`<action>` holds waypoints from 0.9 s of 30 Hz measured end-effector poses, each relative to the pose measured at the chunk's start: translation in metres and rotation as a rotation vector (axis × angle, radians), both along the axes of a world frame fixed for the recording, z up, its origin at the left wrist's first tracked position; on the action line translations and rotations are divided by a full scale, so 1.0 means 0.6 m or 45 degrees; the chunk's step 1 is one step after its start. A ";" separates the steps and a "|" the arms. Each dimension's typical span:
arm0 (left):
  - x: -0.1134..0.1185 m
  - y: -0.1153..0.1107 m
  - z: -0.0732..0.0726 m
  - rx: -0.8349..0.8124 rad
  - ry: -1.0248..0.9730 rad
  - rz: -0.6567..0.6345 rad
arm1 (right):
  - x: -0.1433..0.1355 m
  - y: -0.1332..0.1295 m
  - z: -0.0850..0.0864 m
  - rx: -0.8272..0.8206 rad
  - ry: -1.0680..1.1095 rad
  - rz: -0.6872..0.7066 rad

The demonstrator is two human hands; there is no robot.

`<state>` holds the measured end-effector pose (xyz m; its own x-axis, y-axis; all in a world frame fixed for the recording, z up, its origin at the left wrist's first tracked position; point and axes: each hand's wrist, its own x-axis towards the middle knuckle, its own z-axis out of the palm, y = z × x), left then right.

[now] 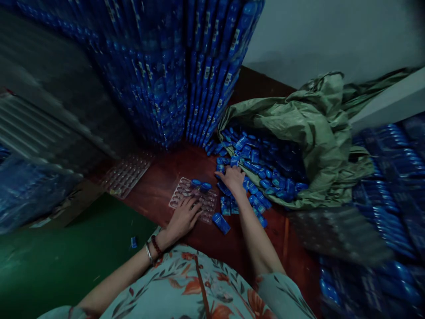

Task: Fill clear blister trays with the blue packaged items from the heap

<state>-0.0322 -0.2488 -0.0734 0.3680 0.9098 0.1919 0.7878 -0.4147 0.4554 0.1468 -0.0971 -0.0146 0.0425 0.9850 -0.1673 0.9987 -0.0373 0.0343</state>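
Observation:
A clear plastic blister tray (186, 191) lies on the dark red floor in front of me, with two small blue pieces (201, 184) seated in its far row. My left hand (182, 218) rests flat on the tray's near edge, fingers spread, holding nothing. My right hand (233, 179) reaches into a heap of small blue pieces (265, 173) spilling from a green sack (315, 128); whether it grips one is hidden. One blue piece (221, 223) lies loose between my arms.
Tall stacks of blue packaged cards (172, 66) rise behind the tray. Another clear tray (126, 175) lies to the left. More blue packs (381, 208) pile up on the right. A green mat (66, 252) covers the floor at left.

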 end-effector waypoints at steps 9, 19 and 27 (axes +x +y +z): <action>0.008 0.003 -0.016 -0.038 0.038 -0.156 | 0.060 -0.072 -0.002 0.175 1.060 -0.159; 0.013 -0.004 -0.015 -0.062 -0.087 -0.119 | 0.009 -0.206 -0.030 -0.317 2.032 -0.388; 0.020 -0.007 -0.022 -0.030 -0.039 -0.161 | -0.025 -0.192 -0.069 0.038 1.388 0.002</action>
